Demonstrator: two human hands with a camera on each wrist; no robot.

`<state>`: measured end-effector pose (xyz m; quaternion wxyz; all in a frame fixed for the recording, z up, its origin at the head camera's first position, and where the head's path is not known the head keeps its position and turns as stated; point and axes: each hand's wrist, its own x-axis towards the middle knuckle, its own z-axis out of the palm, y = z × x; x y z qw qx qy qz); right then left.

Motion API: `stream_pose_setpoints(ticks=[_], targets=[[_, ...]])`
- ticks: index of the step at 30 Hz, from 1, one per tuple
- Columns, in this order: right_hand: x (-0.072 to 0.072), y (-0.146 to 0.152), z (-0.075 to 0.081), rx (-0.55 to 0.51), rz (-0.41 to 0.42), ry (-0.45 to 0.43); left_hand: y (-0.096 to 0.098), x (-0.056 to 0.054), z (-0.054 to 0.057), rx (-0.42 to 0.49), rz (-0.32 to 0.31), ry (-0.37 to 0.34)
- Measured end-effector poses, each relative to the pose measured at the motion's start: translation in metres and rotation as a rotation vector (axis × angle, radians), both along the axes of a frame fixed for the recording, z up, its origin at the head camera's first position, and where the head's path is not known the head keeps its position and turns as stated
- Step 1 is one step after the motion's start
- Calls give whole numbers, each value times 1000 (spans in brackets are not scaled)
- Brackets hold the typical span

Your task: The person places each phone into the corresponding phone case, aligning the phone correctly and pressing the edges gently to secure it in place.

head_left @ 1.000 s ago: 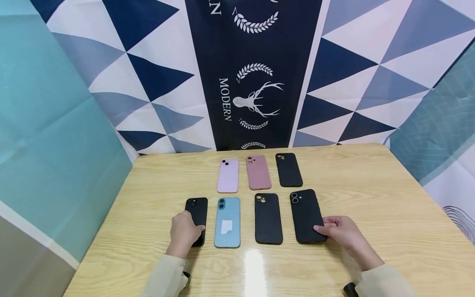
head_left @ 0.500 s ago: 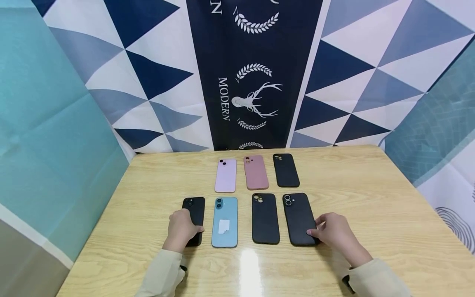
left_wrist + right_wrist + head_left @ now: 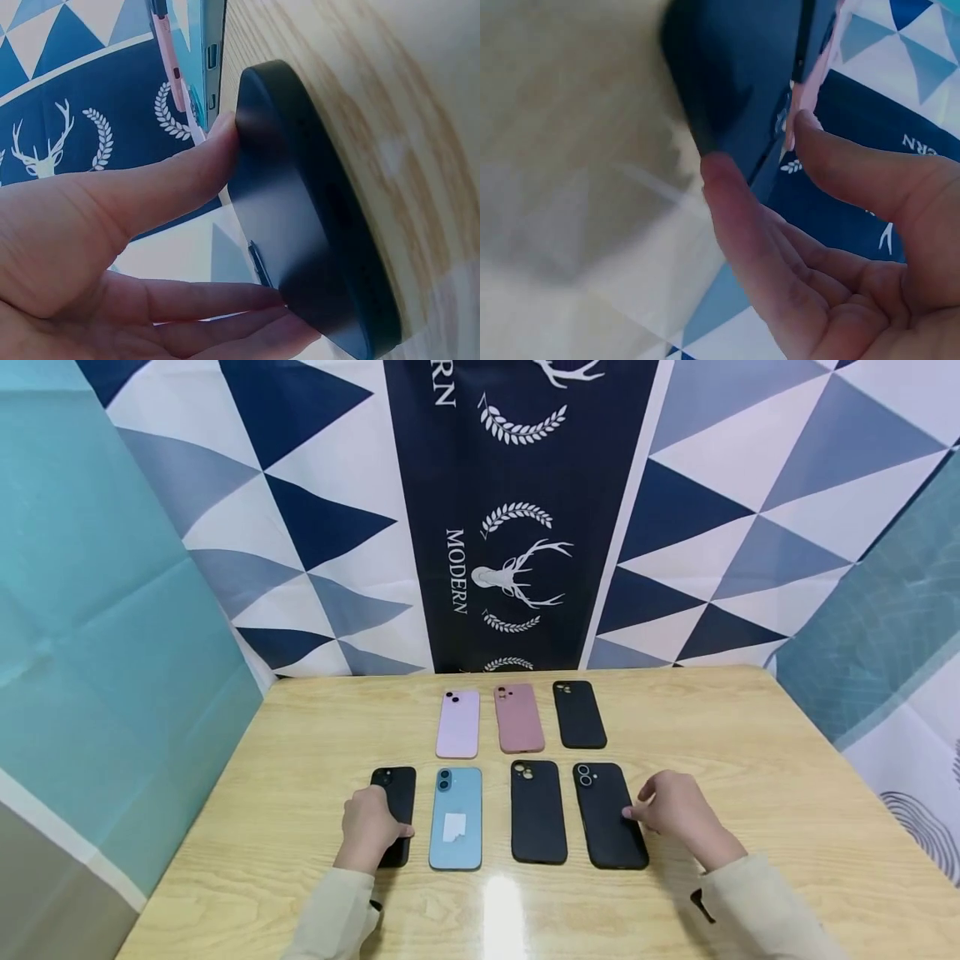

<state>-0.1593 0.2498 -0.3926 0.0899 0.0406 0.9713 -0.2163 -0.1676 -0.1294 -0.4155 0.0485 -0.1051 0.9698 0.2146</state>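
Note:
At the left end of the front row my left hand (image 3: 367,827) holds a black phone (image 3: 396,793) by its long sides, lying flat. The left wrist view shows the thumb (image 3: 187,176) at one edge of that phone (image 3: 300,217) and fingers at the other. My right hand (image 3: 677,814) is over the right edge of another black phone (image 3: 611,818), with two ringed lenses. In the right wrist view the thumb (image 3: 855,161) stands away from this phone (image 3: 727,75), and a fingertip (image 3: 724,169) overlaps its edge.
Between the hands lie a blue phone (image 3: 456,793) with a white sticker and a black phone case (image 3: 538,814). Behind them are a lilac phone (image 3: 457,727), a pink phone case (image 3: 519,720) and another black case (image 3: 580,717). A patterned cloth (image 3: 517,477) hangs behind the table.
My right hand has set the right black phone down straighter in the row and let go of it, rising slightly off its edge. My left hand stays on its phone.

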Motion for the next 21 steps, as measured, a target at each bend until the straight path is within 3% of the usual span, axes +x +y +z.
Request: stream_pose_setpoints(ticks=[9,12,18,21], targets=[[-61,-8,4,32,61,-8,2,4,0,-17,28,8],[-81,-14,1,18,31,0,3,3,0,-23,32,2],[-109,-27,-11,4,-26,110,3,2,-1,-22,37,5],[-121,-33,-13,55,-23,85,5,-1,0,-23,48,-7]])
